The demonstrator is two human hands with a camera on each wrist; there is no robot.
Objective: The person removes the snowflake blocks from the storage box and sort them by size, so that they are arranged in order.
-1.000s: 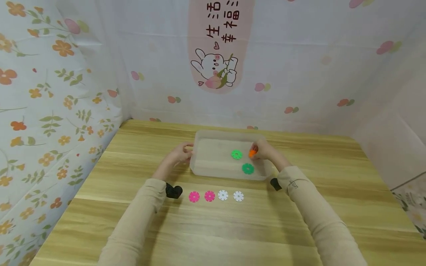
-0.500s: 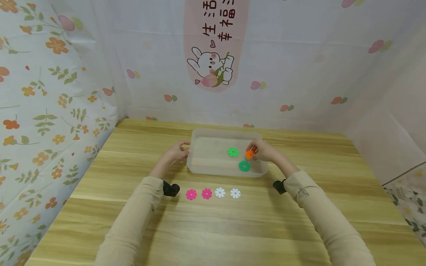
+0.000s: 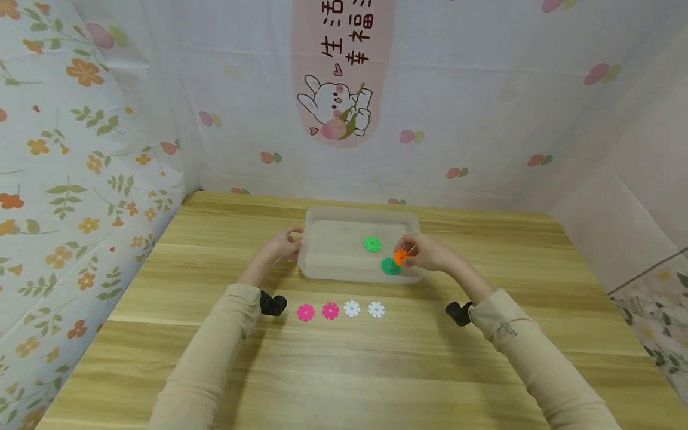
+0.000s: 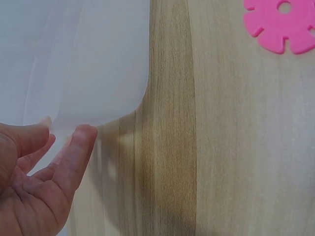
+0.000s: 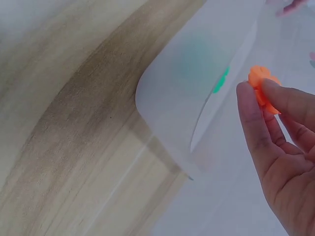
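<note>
A translucent plastic box [image 3: 355, 272] stands on the table, with a light green snowflake disc [image 3: 372, 243] and a darker green snowflake disc [image 3: 390, 266] inside. My left hand [image 3: 283, 243] holds the box's left wall; the left wrist view shows thumb and fingertips at the rim [image 4: 106, 119]. Between thumb and fingers, my right hand [image 3: 428, 253] pinches an orange snowflake disc [image 5: 265, 88]. In the head view this disc is above the right part of the box, just beside the darker green one. Whether it is one piece or more, I cannot tell.
In front of the box lie two pink snowflake discs [image 3: 330, 310] and two white snowflake discs [image 3: 376, 309] in a row on the wooden table [image 3: 344, 370]. Black wrist cameras [image 3: 273, 303] sit at both cuffs. Patterned cloth [image 3: 236, 119] hangs behind and at the sides.
My right hand has carried the orange disc towards the near side, closer to the darker green one. The left hand keeps its place on the box. The head view has shifted slightly.
</note>
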